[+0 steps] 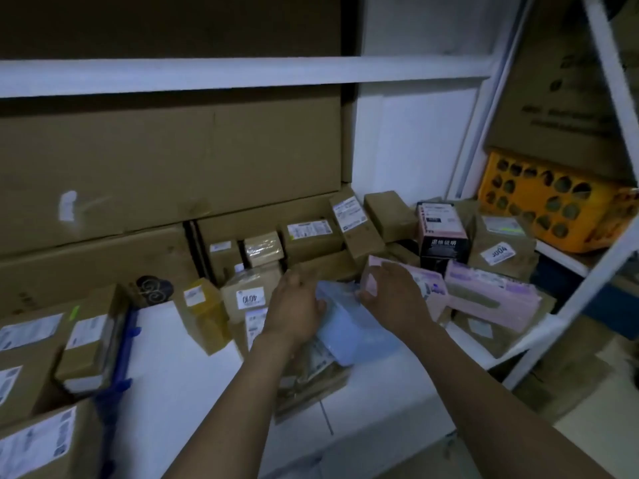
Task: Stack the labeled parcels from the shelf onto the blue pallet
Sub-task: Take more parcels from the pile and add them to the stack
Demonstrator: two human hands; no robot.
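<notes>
Head view. Dim storeroom, white metal shelf along the back, large flat cartons standing against the wall behind it. Low white surface in front, crowded with parcels.

Both bare forearms reaching forward and down from the lower edge, hands close together at mid-frame, backs toward the camera.

Left hand: wrist roughly straight, fingers bent down over the left edge of a blue bag, gripping it. Blue bag flat and a little tilted, lying on top of other cardboard parcels between the two hands.

Right hand: fingers curled over the near end of a pink box, thumb down at the blue bag's upper right edge. Grip partly blurred; appears closed round the box end.

Second, flatter pink parcel just to the right of the pink box, lying on brown parcels. Black and pink carton upright behind them. Brown box with a "4010" label just left of the left hand, yellowish box beside it.

Blue pallet at the far left, only its edge visible, labelled cardboard boxes on it. Well apart from the blue bag.

Yellow crate on a side shelf at right.
</notes>
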